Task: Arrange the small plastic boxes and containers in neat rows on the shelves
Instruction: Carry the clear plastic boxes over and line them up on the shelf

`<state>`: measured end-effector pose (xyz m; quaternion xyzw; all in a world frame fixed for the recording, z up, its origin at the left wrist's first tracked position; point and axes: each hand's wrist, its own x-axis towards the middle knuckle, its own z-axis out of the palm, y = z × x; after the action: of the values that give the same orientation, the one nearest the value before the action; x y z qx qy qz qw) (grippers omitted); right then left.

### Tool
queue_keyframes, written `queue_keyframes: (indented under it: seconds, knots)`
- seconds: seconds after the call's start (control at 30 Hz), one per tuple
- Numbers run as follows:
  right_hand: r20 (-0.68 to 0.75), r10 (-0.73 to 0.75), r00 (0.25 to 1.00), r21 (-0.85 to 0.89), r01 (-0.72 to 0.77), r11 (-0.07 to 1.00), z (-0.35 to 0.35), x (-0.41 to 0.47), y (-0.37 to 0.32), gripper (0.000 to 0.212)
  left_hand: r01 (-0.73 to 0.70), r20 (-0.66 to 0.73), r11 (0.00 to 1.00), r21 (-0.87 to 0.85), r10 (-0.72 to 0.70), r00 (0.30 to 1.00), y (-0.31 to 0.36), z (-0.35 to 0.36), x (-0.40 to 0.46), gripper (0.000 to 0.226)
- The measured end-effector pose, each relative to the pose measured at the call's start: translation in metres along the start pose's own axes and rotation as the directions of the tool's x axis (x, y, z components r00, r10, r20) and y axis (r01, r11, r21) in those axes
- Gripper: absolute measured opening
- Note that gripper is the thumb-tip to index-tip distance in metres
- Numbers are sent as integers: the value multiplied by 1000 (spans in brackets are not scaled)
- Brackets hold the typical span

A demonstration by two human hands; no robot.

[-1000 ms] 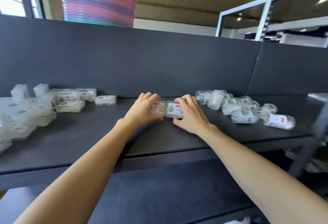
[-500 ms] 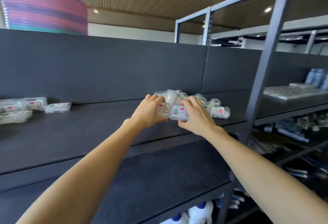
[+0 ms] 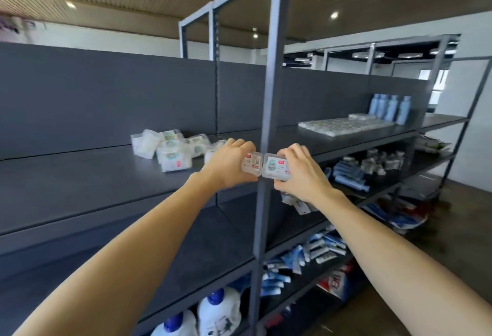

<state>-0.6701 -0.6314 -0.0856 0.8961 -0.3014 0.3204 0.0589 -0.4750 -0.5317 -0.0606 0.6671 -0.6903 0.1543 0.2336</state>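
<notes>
- Since half a second ago I have carried both boxes rightward, off the shelf board; they now hang in front of the grey upright post [image 3: 266, 111], and the loose pile of clear containers [image 3: 170, 150] that was behind my hands now lies to their left.
- My left hand [image 3: 229, 162] grasps the left box [image 3: 251, 163], fingers curled over its top edge and far side.
- My right hand [image 3: 299, 173] grasps the right box [image 3: 275, 166], fingers curled over its top, the thumb under it.
- The two boxes touch side by side between my hands, label faces toward me, both held in the air just off the front edge of the top shelf [image 3: 80, 175].
- The left box shows a small red tag and fine print I cannot read; the right box shows a red tag and a little cartoon figure on a teal patch, its text too small to read.
- The pile of containers sits near the back edge of the top shelf, left of the post; their labels are blurred.
- On the next bay's top shelf, a flat row of packed small boxes [image 3: 343, 123] lies along the middle, with pale blue bottles [image 3: 390, 106] standing at the back.
- White jugs with blue caps [image 3: 218, 314] stand on the lowest shelf.
</notes>
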Motion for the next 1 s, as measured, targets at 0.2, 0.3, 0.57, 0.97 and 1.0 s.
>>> queue_keyframes:
  seconds: [0.2,0.3,0.57,0.97,1.0]
  knots:
    - [3,64,998,-37,-64,997,-29,-25,83,60,-36,11,997,-66,37,999,74,40,47,63]
    - [-1,89,996,-60,-88,994,-36,-33,115,61,-52,18,995,-80,53,998,99,55,68,60]
    - [-2,165,986,-89,-164,982,-27,-42,199,60,-134,27,986,-99,137,990,137,107,139,59]
    - [7,203,979,-180,-198,964,-1,36,375,59,-223,44,966,-132,230,972,150,219,329,65]
    - [10,207,978,-186,-201,962,-1,47,391,59,-221,42,965,-144,229,973,151,229,347,66]
